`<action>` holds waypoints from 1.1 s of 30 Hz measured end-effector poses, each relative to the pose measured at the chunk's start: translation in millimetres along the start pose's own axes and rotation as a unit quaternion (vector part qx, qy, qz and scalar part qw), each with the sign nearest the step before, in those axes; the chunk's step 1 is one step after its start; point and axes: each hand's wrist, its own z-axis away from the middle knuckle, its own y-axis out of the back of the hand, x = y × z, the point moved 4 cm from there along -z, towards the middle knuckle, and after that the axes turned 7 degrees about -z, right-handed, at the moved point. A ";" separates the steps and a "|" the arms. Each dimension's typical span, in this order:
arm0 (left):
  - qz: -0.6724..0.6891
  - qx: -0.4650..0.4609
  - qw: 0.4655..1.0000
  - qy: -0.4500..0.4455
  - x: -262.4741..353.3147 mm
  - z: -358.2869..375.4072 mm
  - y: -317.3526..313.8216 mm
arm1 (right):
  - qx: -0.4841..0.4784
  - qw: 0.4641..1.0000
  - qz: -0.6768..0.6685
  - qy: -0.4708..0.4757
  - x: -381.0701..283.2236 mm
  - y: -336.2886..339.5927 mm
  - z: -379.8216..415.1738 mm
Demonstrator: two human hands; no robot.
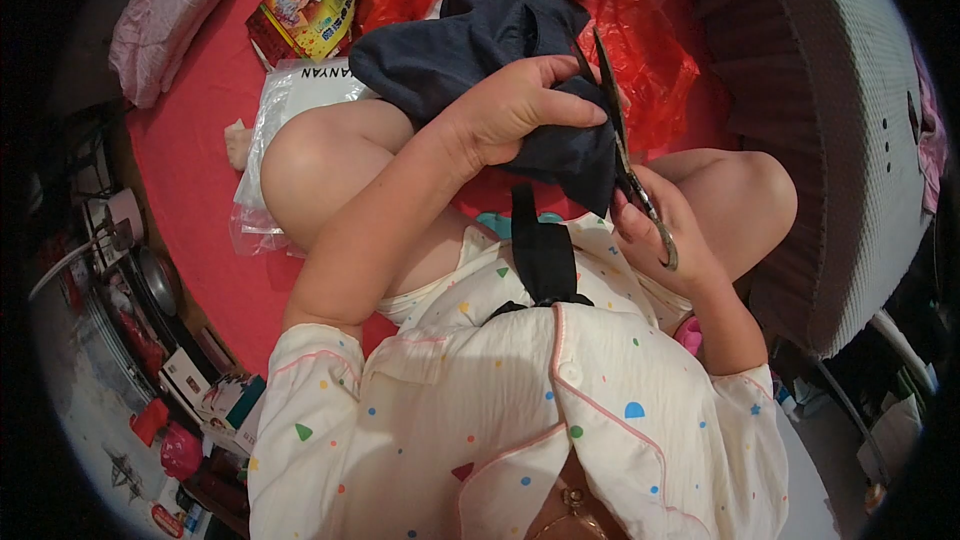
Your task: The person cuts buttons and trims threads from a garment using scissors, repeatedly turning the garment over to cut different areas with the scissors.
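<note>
A dark navy cloth (450, 55) spreads over the middle, in front of my crossed legs. My left hand (530, 110) is closed on this cloth, with thumb and index finger right at the scissor blades. In my right hand (670, 215) is a pair of dark metal scissors (622, 145), gripped by the handles. Their blades point away from me, tips slightly apart, and overlap the cloth's right edge in this view. Part of the cloth hangs down below my left hand, toward my lap. The fingers behind the cloth are partly hidden.
Crumpled red plastic (650, 70) lies beyond the cloth. A yellow and red packet (315, 0) and clear plastic bag (290, 90) rest on the red sheet (200, 190). A pink pillow (175, 15) sits far left. A grey padded side (840, 140) rises at right.
</note>
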 end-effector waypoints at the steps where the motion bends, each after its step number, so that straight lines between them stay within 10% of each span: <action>1: 0.000 0.000 1.000 0.000 0.2 0.0 -0.4 | 0.000 1.000 0.000 0.000 2.3 0.3 0.0; 33: -0.031 -0.017 0.999 0.012 0.1 1.2 -4.8 | -0.025 0.999 -0.039 -0.022 -9.5 -1.8 2.4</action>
